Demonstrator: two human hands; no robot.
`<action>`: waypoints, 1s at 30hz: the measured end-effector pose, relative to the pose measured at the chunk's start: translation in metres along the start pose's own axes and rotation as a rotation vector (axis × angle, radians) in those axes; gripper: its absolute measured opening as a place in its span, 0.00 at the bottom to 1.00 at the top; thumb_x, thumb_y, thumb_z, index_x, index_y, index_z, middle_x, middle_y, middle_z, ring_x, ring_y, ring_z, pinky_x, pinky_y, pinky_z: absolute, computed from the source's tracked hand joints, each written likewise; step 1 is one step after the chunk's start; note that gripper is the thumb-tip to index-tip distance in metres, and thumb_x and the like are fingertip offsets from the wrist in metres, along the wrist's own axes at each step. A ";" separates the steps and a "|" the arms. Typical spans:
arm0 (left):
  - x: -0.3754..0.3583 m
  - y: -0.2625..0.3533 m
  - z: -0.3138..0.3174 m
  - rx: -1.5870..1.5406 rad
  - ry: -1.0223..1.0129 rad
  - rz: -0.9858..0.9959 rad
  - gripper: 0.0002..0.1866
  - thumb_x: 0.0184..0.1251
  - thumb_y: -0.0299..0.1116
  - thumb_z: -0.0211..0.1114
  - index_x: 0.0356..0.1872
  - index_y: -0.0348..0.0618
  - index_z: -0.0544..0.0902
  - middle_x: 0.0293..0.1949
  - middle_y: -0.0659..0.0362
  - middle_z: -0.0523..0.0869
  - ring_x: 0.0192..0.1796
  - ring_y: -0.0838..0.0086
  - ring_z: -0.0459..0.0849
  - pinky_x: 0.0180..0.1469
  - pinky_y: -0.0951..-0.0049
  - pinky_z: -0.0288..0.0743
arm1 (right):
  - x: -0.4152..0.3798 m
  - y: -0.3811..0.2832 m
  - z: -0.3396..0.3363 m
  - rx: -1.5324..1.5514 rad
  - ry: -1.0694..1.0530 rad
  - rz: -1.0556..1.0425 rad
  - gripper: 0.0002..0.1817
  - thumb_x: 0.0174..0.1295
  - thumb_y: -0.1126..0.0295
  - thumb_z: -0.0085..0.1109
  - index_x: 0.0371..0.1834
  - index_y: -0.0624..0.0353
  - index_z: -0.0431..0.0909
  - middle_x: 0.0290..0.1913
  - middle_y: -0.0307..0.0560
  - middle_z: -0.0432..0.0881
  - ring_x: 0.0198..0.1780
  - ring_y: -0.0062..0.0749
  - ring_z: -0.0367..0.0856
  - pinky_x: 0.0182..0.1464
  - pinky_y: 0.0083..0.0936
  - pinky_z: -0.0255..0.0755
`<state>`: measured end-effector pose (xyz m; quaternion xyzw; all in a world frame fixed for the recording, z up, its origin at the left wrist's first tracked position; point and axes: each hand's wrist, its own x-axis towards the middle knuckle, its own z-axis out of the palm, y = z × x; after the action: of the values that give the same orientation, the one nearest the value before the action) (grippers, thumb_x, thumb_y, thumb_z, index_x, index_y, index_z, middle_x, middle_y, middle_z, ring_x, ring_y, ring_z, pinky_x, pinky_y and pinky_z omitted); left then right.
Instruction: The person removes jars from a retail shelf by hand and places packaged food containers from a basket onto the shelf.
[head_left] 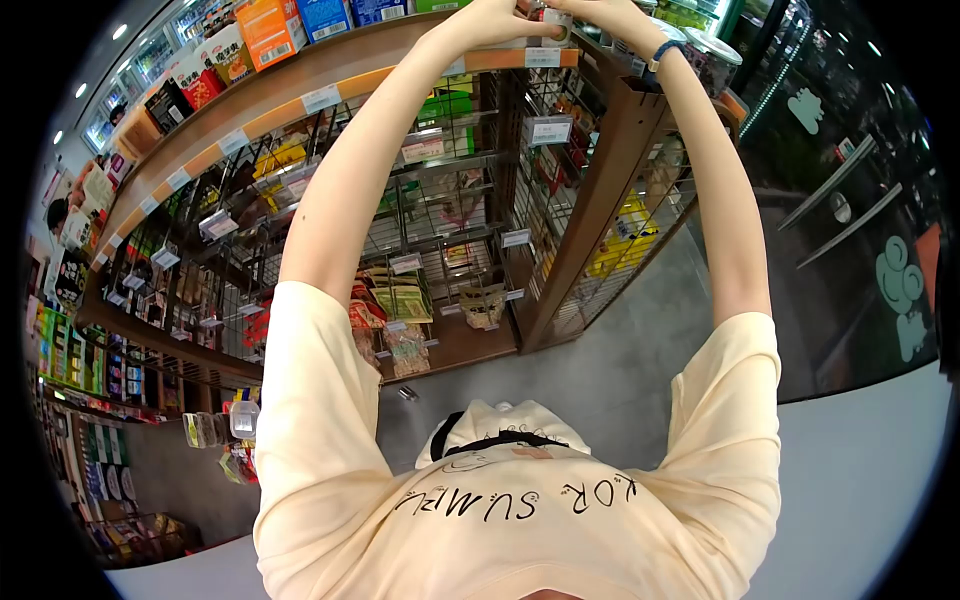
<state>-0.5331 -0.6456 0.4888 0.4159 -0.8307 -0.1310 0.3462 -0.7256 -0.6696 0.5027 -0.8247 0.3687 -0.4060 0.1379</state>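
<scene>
Both my arms reach up to the top wooden shelf (300, 85). My left hand (497, 14) and my right hand (606, 12) meet at the shelf's front edge, closed around a small pale container (555, 22) just above a price tag (542, 57). The frame's top edge cuts off the fingertips. A blue band (664, 50) circles my right wrist. Below, my cream T-shirt (500, 500) with dark lettering fills the bottom of the view.
Orange and blue boxes (270, 28) line the top shelf. Clear lidded jars (712, 55) stand beside my right forearm. Wire racks (440, 210) below hold snack packets. The floor (620, 350) is grey, and a glass door (850, 200) with green stickers stands at the right.
</scene>
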 end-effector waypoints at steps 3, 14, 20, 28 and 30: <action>-0.022 0.019 -0.012 0.012 -0.026 -0.038 0.36 0.49 0.53 0.69 0.49 0.32 0.69 0.44 0.47 0.80 0.48 0.64 0.79 0.50 0.69 0.73 | -0.013 -0.021 -0.002 0.204 -0.008 -0.035 0.37 0.55 0.56 0.64 0.64 0.61 0.59 0.56 0.56 0.71 0.55 0.37 0.72 0.55 0.30 0.68; -0.276 0.012 -0.032 -0.569 0.507 0.033 0.18 0.67 0.37 0.54 0.54 0.38 0.70 0.42 0.54 0.83 0.48 0.73 0.79 0.50 0.75 0.69 | -0.151 -0.112 0.092 0.035 0.524 -0.590 0.14 0.52 0.79 0.60 0.44 0.61 0.76 0.41 0.48 0.81 0.45 0.40 0.79 0.52 0.31 0.69; -0.444 -0.015 0.086 -0.775 0.746 -0.808 0.14 0.67 0.31 0.53 0.52 0.38 0.70 0.43 0.55 0.82 0.47 0.76 0.77 0.51 0.76 0.69 | -0.269 -0.077 0.253 0.292 -0.236 -0.534 0.16 0.44 0.81 0.60 0.39 0.60 0.78 0.40 0.45 0.79 0.42 0.42 0.78 0.44 0.33 0.74; -0.636 0.024 0.266 -0.726 0.723 -1.581 0.21 0.62 0.38 0.59 0.52 0.37 0.70 0.45 0.52 0.80 0.49 0.69 0.78 0.53 0.71 0.69 | -0.412 -0.080 0.322 0.357 -1.065 0.134 0.20 0.60 0.64 0.53 0.56 0.53 0.69 0.60 0.50 0.67 0.57 0.47 0.71 0.53 0.35 0.69; -0.653 0.026 0.275 -0.570 0.685 -1.677 0.22 0.60 0.39 0.59 0.53 0.38 0.70 0.46 0.51 0.79 0.52 0.63 0.76 0.54 0.65 0.67 | -0.428 -0.072 0.341 0.319 -1.238 0.108 0.21 0.61 0.63 0.53 0.56 0.55 0.69 0.60 0.51 0.67 0.58 0.46 0.70 0.53 0.34 0.69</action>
<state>-0.4657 -0.1387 -0.0019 0.7926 -0.0512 -0.4053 0.4526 -0.5979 -0.3365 0.0819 -0.8561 0.1968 0.1032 0.4666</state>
